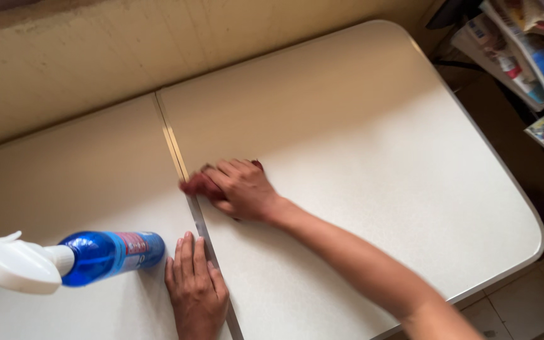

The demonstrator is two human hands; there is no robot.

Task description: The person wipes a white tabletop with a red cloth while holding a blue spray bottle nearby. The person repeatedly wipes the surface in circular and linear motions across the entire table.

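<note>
**Wiping along the table's middle seam**

The right hand [242,187] lies spread, fingers down, on a dark red cloth [198,186] at the centre of the frame, pressing it flat against the table [373,157]. Only the cloth's edges show, one poking out to the left of the fingers and a scrap above the knuckles; the rest is hidden under the palm. Hand and cloth are blurred, so I judge the wiping to be under way, right beside the seam [181,167]. The left hand [194,286], at the bottom of the frame, rests open and flat, palm down, holding nothing, its fingers just touching the seam's lower stretch as if bracing.

A spray bottle [89,255] lies on its side at lower left, just beside the left hand: clear blue plastic body, white trigger head pointing off the left edge.

The next pass, I would say, calls for steady downward pressure and care at the seam, where a raised strip could snag the cloth.

The table top is pale cream with a fine speckle, smooth and matt, with rounded corners and a thin lighter rim. The seam is a narrow metallic strip running diagonally from upper middle to bottom. A stack of glossy magazines [524,50] sits at upper right, off the table.
</note>
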